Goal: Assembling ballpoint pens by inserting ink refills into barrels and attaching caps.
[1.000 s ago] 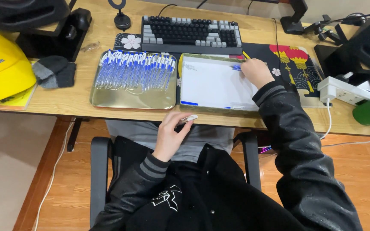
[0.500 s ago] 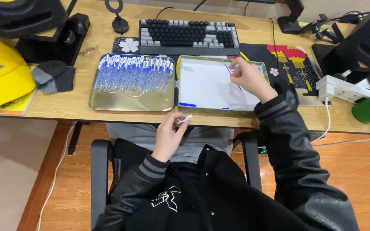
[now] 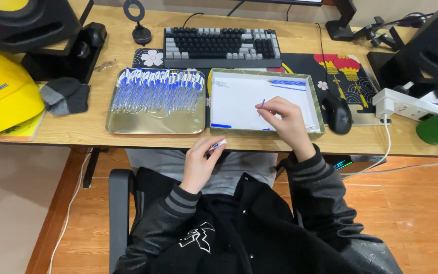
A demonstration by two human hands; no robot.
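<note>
A pen barrel (image 3: pixel 217 145) is clenched in the left hand (image 3: pixel 201 163) — a thin blue refill (image 3: pixel 261 105) is pinched by the right hand (image 3: pixel 285 119) over the white box (image 3: pixel 239 91).

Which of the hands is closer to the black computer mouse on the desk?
The right hand. It hovers over the white box just left of the mouse. The left hand is below the desk edge, farther away, holding a pen.
</note>
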